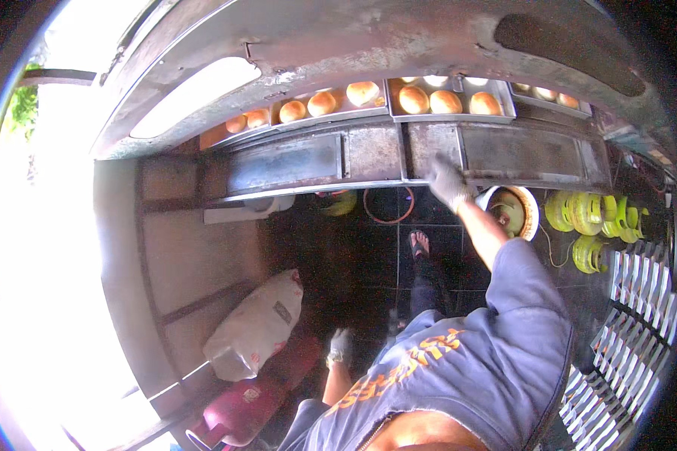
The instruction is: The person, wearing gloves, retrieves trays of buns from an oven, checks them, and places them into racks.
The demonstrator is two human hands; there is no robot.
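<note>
My right hand, in a pale glove, reaches forward to the metal oven ledge. Its fingers are blurred over the dark plate there, and nothing shows in them. Behind the ledge, inside the oven, metal trays hold round golden-brown buns. My left hand, also gloved, hangs low at my side with its fingers loosely extended and nothing visible in it. A sooty metal oven hood curves above the trays.
A white bucket stands under the ledge by my right forearm. Several yellow-green gas cylinders stand farther right, above stacked slatted metal racks. At left, a white sack lies beside a pink gas cylinder. An orange hoop hangs below the ledge.
</note>
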